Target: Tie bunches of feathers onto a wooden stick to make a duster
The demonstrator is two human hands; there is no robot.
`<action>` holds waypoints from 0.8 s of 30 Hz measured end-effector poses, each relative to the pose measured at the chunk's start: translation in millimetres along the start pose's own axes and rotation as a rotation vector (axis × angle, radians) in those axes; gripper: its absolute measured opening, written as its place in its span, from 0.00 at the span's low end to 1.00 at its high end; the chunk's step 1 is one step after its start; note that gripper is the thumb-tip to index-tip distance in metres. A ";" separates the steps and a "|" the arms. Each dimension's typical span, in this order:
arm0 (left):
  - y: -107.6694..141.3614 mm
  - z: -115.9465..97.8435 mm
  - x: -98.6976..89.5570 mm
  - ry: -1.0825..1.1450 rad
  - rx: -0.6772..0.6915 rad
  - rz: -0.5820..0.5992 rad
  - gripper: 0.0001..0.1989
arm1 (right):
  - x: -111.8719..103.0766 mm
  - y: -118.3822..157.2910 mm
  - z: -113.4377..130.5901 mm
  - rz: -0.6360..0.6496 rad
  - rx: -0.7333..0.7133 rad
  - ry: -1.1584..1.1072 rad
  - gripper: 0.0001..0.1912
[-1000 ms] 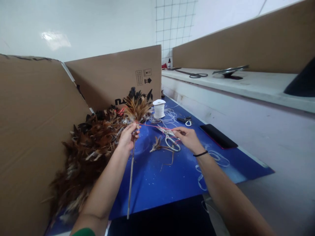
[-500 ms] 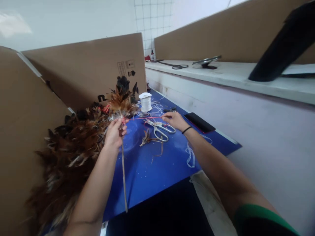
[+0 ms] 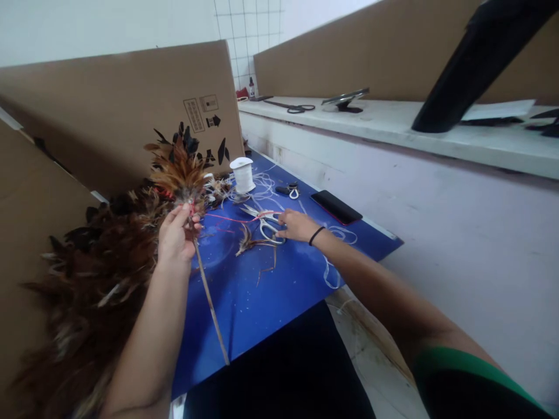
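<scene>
While the left hand (image 3: 179,231) grips the stick (image 3: 209,299), fingers close.

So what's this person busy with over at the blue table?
The left hand holds a stick topped with brown and black feathers. Pink string runs from there to the right hand, which is at the scissors' handles; its exact grip is unclear. More feathers are heaped on the left.

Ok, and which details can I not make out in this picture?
All in the head view:
Stick, upper part: behind the left hand.
Scissors, handle: partly behind the right hand; whether it touches them is unclear.
Box label: print too small.
Black object: cut off by the top edge.
Feather pile: blurred, single feathers merge.
</scene>
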State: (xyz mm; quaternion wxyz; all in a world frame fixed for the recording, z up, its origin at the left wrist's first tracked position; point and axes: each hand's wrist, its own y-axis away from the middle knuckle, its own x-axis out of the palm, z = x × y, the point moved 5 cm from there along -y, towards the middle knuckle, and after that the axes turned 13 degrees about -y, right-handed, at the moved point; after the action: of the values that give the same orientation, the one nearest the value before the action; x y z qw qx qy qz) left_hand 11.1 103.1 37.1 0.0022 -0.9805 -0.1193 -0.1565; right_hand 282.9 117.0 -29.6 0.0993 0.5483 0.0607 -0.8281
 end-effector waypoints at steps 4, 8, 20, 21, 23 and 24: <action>-1.0 -4.4 -3.3 0.028 0.021 -0.028 0.06 | 6.0 -0.4 8.9 -0.002 0.020 0.024 0.26; -2.8 -6.3 -5.3 0.052 0.037 -0.028 0.05 | 2.6 -0.5 16.9 0.016 0.003 0.043 0.24; -7.4 -4.5 -8.4 0.113 0.028 -0.015 0.04 | -41.2 28.5 25.2 0.212 0.016 0.071 0.28; -7.4 -4.4 -8.3 0.114 0.022 -0.017 0.04 | -48.4 33.1 26.0 0.232 0.004 0.055 0.27; -7.5 -4.4 -8.3 0.114 0.013 -0.021 0.03 | -62.3 41.2 24.5 0.270 -0.007 0.027 0.26; -7.6 -4.6 -8.5 0.115 0.011 -0.022 0.03 | -68.6 44.7 21.9 0.287 -0.006 0.006 0.25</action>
State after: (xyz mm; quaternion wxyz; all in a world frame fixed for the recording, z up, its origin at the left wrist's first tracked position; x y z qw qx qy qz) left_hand 0.2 108.3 38.6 0.0128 -0.9685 -0.1304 -0.2118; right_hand 299.6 75.7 42.5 0.2183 0.5533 -0.0157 -0.8037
